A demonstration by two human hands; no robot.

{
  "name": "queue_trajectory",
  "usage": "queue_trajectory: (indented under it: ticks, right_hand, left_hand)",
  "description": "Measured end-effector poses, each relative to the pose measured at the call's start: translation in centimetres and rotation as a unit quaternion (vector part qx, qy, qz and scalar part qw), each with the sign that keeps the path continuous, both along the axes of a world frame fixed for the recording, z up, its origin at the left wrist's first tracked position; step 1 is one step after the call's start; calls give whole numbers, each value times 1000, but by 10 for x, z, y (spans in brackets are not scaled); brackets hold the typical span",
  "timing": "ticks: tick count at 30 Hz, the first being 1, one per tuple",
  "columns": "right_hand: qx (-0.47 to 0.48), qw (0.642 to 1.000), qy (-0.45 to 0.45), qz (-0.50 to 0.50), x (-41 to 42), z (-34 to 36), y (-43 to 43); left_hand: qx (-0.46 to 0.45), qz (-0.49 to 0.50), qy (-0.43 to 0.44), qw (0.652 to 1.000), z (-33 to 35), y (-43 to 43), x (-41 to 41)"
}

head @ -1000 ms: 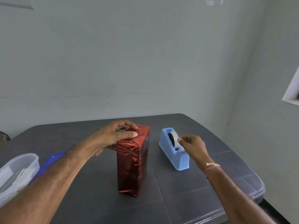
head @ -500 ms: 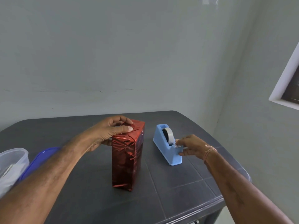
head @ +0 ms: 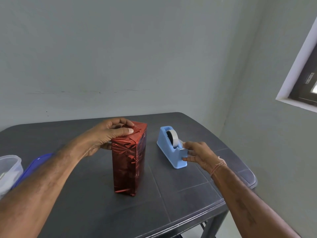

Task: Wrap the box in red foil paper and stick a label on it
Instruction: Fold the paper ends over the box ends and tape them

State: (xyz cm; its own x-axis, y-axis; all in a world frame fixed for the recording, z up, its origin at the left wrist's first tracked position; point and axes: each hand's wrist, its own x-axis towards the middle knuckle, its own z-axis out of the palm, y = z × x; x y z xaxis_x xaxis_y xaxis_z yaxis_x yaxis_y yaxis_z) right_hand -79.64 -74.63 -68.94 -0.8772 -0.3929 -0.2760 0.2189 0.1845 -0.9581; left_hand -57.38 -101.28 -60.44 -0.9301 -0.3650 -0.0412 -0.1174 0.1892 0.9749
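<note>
A pale wall [head: 120, 48] fills the background, with a corner of a white-framed window [head: 307, 83] at the upper right. Below it a dark tiled surface [head: 180, 200] carries everything.

The box [head: 128, 162] stands upright on end near the middle of the surface, fully covered in crinkled red foil, with folded flaps meeting on its top face. Right of it, apart from it, sits a light blue dispenser [head: 167, 152], its long side angled toward the near right. At the far left edge a clear plastic tub [head: 8, 167] is partly cut off by the frame, and a blue lid [head: 32, 165] lies just beside it, mostly hidden behind the left forearm.

The left grip [head: 106, 134] holds the top of the box: the thumb lies flat across the folded foil, the index finger curls onto the top behind it, and the other fingers wrap the box's left side. The right grip [head: 197, 153] is at the dispenser's near end, thumb and forefinger pinching a short end of tape [head: 184, 152] right at the cutter; the rest of its fingers are loosely spread. The grey tape roll [head: 173, 138] sits in the dispenser's slot. A thin pale thread [head: 218, 166] circles the right wrist.
</note>
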Motion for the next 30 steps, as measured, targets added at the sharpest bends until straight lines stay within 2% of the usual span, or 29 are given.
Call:
queue_trajectory:
  ticks: [8, 21, 30]
  right_hand:
    - [-67, 997, 20, -42, 12, -34, 10]
    - [-170, 980, -9, -103, 33, -52, 11]
    - [-146, 983, 1, -110, 34, -56, 5]
  left_hand:
    - [-4, 2, -2, 1000, 2, 2, 1]
    - [-9, 5, -13, 1000, 3, 3, 1]
    - [-13, 7, -13, 1000, 2, 0, -1]
